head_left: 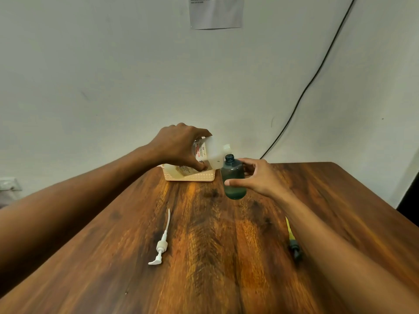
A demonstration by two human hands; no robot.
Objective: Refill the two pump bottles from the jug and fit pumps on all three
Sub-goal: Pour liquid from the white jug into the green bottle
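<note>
Nearest me, a white plastic pump (159, 243) and a dark pump with a yellow tube (293, 243) lie unfitted on the brown wooden table (215, 279). My left hand (181, 146) grips the white plastic jug (214, 152), tilted, with its spout at the mouth of the translucent teal plastic bottle (234, 177). My right hand (258, 177) curls around that bottle, which stands on the table. Step in hand: first refill. Whether liquid is flowing I cannot tell. Next move: tilt further and hold the spout aligned.

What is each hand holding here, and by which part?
The left hand grips the tilted white jug by its body; the right hand holds the teal bottle around its middle.
</note>
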